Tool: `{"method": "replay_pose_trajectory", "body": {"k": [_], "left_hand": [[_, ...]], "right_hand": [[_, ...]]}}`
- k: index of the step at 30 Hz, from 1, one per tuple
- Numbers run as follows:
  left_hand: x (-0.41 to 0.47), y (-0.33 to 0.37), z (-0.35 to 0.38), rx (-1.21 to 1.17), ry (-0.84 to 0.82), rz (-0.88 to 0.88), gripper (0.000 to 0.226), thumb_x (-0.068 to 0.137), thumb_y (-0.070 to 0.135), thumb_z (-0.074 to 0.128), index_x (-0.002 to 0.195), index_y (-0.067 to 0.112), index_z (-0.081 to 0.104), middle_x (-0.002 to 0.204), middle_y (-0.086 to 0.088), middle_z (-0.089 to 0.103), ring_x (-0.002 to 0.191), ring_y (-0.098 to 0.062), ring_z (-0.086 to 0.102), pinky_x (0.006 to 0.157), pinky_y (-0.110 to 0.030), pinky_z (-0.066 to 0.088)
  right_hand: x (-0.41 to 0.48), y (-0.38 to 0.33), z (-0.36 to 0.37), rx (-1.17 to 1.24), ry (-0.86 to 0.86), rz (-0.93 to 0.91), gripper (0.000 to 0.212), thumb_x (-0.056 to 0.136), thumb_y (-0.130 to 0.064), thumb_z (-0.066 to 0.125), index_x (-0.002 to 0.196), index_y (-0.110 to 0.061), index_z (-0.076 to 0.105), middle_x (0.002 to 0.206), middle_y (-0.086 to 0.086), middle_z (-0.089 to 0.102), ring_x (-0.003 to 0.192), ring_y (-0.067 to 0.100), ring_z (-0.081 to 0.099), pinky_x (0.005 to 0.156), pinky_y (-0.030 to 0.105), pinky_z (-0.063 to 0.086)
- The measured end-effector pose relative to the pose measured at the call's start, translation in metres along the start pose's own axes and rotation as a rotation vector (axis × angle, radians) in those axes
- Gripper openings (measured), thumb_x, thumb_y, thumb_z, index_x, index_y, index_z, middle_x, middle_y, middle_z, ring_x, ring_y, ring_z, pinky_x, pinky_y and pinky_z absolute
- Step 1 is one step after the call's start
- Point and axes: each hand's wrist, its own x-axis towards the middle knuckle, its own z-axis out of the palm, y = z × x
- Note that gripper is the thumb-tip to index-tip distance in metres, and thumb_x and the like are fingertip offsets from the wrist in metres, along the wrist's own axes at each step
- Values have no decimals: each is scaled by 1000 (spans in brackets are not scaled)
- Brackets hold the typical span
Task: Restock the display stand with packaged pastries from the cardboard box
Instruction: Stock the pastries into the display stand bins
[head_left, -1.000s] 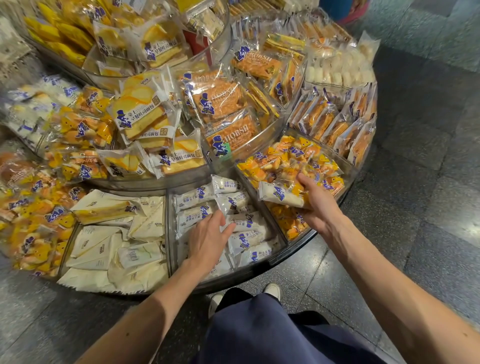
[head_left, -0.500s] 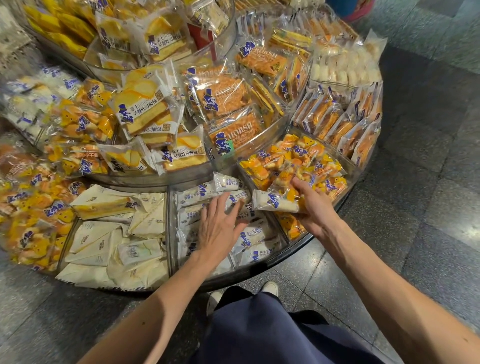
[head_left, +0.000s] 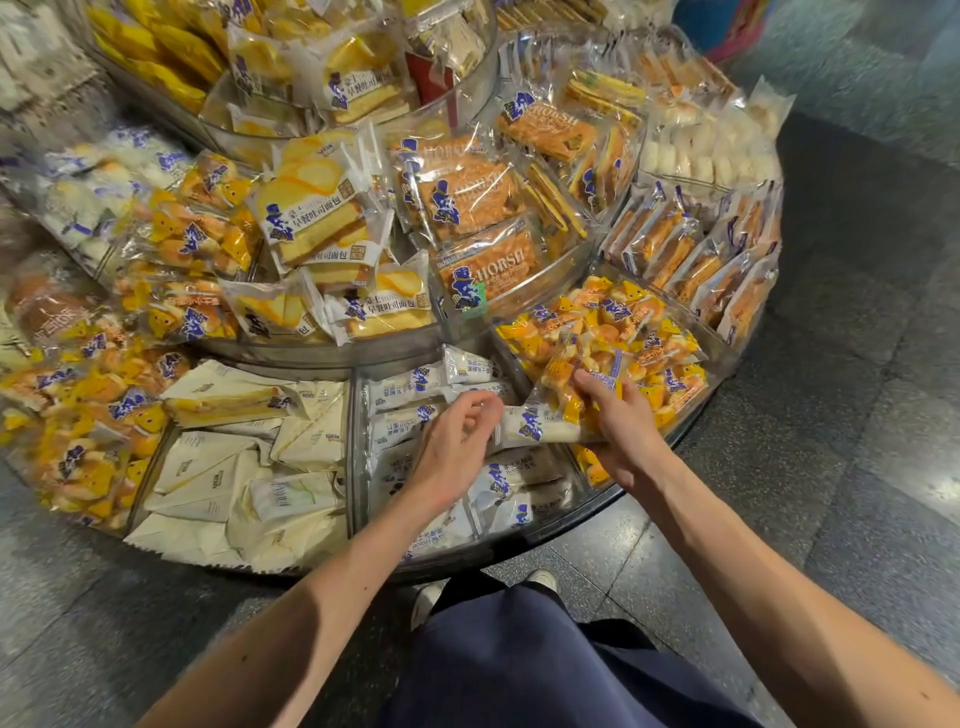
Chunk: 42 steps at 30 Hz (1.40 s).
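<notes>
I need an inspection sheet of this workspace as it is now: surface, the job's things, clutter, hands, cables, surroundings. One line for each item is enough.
Surface: round tiered display stand with clear dividers, its compartments filled with packets.
Job's things: white packet held low near the divider between the stocked white packets and the orange bun bags; cardboard box not in view.
Clutter: nothing seen.
Hands: right hand grips the white packet; left hand is beside it, fingers loosely curled, holding nothing.
Cables: nothing seen.
Surroundings: dark stone floor; the person's shoes at the foot of the stand.
</notes>
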Motion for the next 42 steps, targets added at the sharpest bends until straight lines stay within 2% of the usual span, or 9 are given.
{"method": "replay_pose_trajectory", "body": {"k": [4, 7, 11, 15, 22, 32, 37, 39, 42], "left_hand": [[-15, 13, -1, -521, -160, -266, 36, 94, 21, 64, 127, 19, 51, 113, -10, 61, 86, -23, 71, 72, -26, 58], [-17, 5, -10, -448, -116, -265, 28, 89, 9, 69, 109, 24, 57, 119, -15, 61, 87, -21, 71, 73, -25, 58], [-6, -13, -42, -287, 22, -242, 26, 87, 14, 73, 103, 31, 62, 138, -7, 55, 119, -25, 59, 97, -42, 52], [13, -24, -80, -53, 231, -246, 23, 87, 18, 72, 105, 27, 61, 143, -2, 50, 133, -24, 45, 109, -42, 34], [25, -57, -93, 376, 231, -165, 22, 89, 37, 70, 108, 29, 63, 120, 0, 55, 124, -25, 45, 96, -34, 30], [30, -87, -89, 795, 227, 105, 29, 90, 44, 64, 111, 25, 72, 113, 0, 51, 112, -23, 38, 90, -36, 23], [32, -85, -85, 869, 252, 179, 35, 90, 25, 70, 124, 25, 65, 108, -2, 55, 104, -25, 45, 85, -39, 29], [29, -75, -79, 793, 239, 201, 38, 91, 18, 70, 128, 23, 63, 106, -1, 56, 101, -23, 49, 87, -37, 35], [20, -30, -70, 167, 118, -32, 35, 98, 33, 57, 128, 14, 60, 97, 2, 62, 82, -17, 63, 75, -31, 54]], "right_hand": [[19, 29, 1, -143, -72, -25, 115, 45, -76, 85, 139, -26, 42, 122, 7, 69, 95, 38, 72, 86, 66, 54], [-3, 25, 18, -171, -171, -26, 119, 47, -74, 86, 142, -23, 36, 117, 9, 72, 95, 49, 68, 87, 71, 50], [-28, -1, 36, -113, -170, -10, 105, 57, -58, 89, 136, -15, 36, 124, 17, 64, 88, 26, 74, 80, 50, 60], [-20, -4, 38, -72, -201, -5, 45, 92, -14, 68, 127, -17, 40, 121, 20, 66, 76, 16, 70, 54, 26, 55], [-25, 7, 51, -130, -234, -35, 73, 93, -6, 66, 153, -12, 24, 99, 4, 69, 71, 8, 71, 52, 21, 54], [-33, 9, 61, -253, -351, -108, 114, 62, -46, 91, 154, -19, 29, 161, 7, 29, 136, 26, 48, 106, 53, 46], [-41, 6, 60, -169, -355, -48, 65, 94, -2, 62, 151, -9, 31, 158, 4, 29, 66, -6, 65, 53, 15, 55], [-39, 7, 55, -266, -400, -101, 63, 92, -4, 64, 148, -16, 36, 155, 6, 36, 77, 3, 72, 63, 28, 60], [-45, 6, 53, -439, -396, -258, 52, 90, -5, 69, 129, -33, 48, 136, 6, 56, 104, 22, 68, 78, 36, 61]]}}
